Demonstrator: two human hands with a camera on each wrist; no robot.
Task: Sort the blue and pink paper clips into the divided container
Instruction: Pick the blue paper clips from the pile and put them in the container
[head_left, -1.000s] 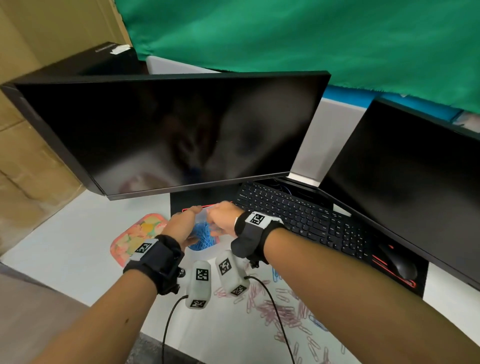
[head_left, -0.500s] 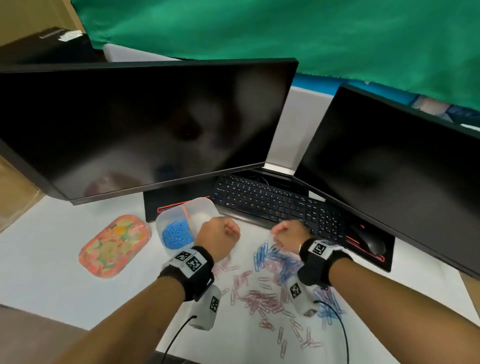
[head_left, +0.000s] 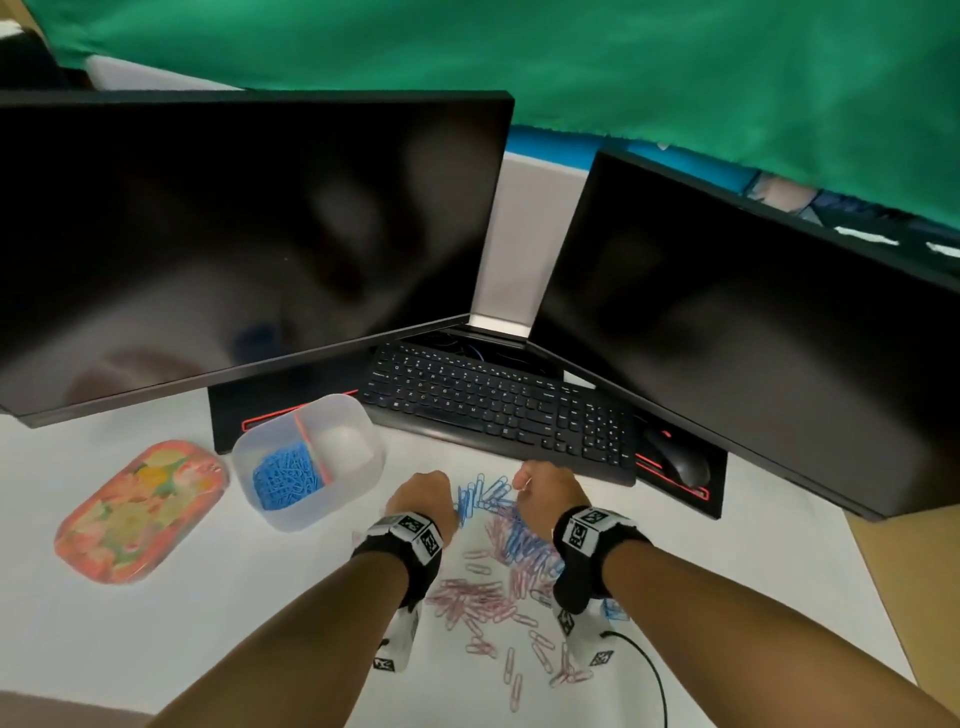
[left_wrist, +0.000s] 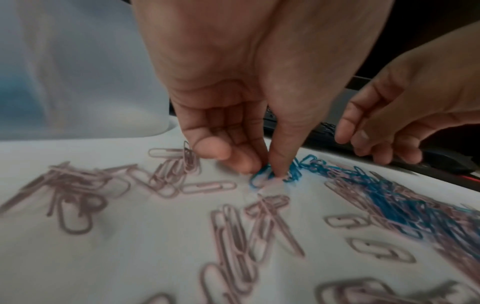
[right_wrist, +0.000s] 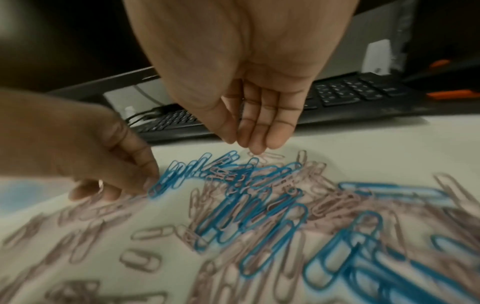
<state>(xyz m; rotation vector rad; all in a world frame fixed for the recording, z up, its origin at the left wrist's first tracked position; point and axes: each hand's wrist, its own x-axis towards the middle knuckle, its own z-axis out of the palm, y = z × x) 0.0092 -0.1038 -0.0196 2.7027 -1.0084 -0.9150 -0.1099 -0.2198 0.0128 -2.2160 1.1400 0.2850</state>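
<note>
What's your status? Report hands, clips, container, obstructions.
Left hand pinching blue wire paper clips; right hand open above the mixed pile. Translucent divided plastic container: blue in left compartment, right one looks empty. Nothing in the way.

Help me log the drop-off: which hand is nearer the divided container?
Left. The left hand is just right of the divided container, fingers on blue paper clips; the right hand lies farther right.

Motion blur smears the pink paper clips (left_wrist: 233, 236) nearest both wrist cameras; their outlines run together.

Blue clips (head_left: 284, 478) fill container (head_left: 347, 508) left compartment; pink clips (head_left: 470, 603) loose on desk
</note>
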